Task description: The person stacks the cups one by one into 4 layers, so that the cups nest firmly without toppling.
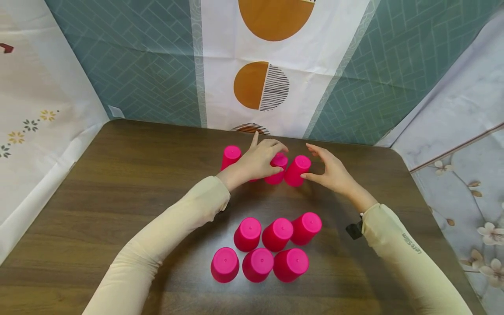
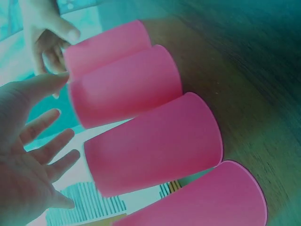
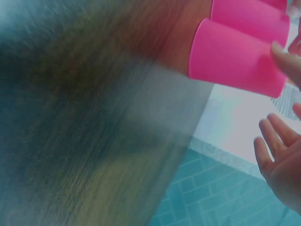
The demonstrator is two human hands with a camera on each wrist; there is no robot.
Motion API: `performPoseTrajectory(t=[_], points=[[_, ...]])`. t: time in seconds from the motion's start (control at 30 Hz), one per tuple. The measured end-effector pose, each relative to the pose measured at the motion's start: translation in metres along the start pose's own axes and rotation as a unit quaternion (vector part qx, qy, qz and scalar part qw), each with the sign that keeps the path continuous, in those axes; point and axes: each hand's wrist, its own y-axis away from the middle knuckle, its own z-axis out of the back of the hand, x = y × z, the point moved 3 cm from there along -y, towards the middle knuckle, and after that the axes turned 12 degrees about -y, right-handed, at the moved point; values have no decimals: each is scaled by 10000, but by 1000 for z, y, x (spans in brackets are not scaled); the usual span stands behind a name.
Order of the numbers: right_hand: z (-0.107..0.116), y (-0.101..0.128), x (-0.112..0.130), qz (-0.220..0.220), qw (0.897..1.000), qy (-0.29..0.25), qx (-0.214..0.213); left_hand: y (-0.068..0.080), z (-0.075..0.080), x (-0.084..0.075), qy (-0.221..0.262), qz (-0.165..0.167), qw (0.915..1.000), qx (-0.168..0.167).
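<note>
several upturned pink cups (image 1: 298, 169) stood on the desk (image 1: 130, 183), likely light, stiff, slick plastic; grip the sides. left hand (image 1: 257, 160) and right hand (image 1: 331, 171) hovered beside them, fingers spread, holding nothing.

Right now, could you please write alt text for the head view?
Two hands reach a far row of upturned pink cups: the left hand rests over them, the right hand touches the end cup. Six more cups stand nearer on the wooden table.

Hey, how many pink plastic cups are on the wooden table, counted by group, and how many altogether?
Near group of upside-down pink plastic cups: 6
Far row of pink plastic cups by the hands: at least 3; the left hand may hide more
Total: at least 9
</note>
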Motion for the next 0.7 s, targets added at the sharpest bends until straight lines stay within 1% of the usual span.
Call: performPoseTrajectory(t=[0.07, 0.2, 0.27, 0.33, 0.37, 0.43, 0.53, 0.63, 0.7], points=[[2, 7, 7, 164, 9996, 160, -158, 10, 5, -1, 18, -36, 9997, -245], [2, 21, 25, 547, 9975, 321, -306, 35, 14, -2, 282, -258, 9972, -643], [1, 28, 35, 803, 9956, 336, -357, 49, 16, -3, 490, -368, 9951, -779], [-1, 36, 45, 1010, 9936, 335, -369, 63, 17, -4, 657, -483, 9935, -798], [-3, 40, 50, 1097, 9928, 321, -359, 70, 18, -5, 769, -545, 9928, -738], [-7, 47, 60, 1189, 9921, 277, -298, 84, 18, -7, 994, -706, 9914, -475], [-16, 58, 74, 1185, 9929, 53, -45, 102, 18, -10, 1488, -932, 9844, 143], [-27, 69, 88, 1089, 9917, -384, 558, 119, 17, -13, 1976, -1019, 9723, 720], [-34, 76, 98, 1082, 9874, -621, 975, 129, 17, -14, 2166, -1007, 9665, 940]])
